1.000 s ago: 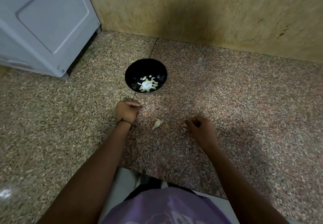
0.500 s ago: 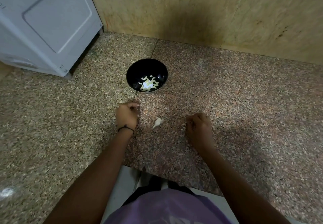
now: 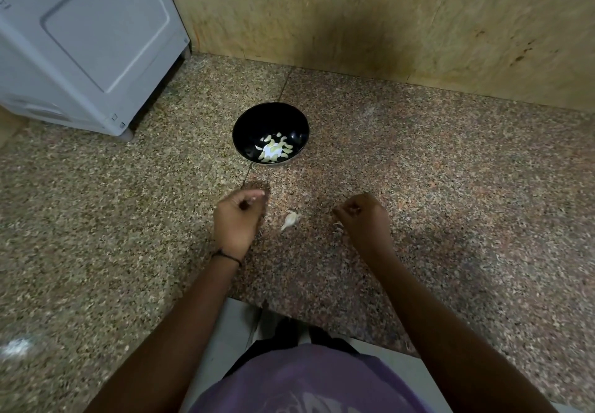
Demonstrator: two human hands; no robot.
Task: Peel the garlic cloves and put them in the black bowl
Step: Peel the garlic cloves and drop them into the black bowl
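One garlic clove point(image 3: 290, 220) btwn L hand point(image 3: 237, 221) & R hand point(image 3: 365, 219) — both curled.

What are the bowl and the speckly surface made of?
The bowl looks like glossy black plastic or glazed ceramic. Small bright glints show on its inside, but the look alone can't settle which. The surface looks like polished granite-type stone, with tiny brown, pink and grey flecks and a soft sheen.
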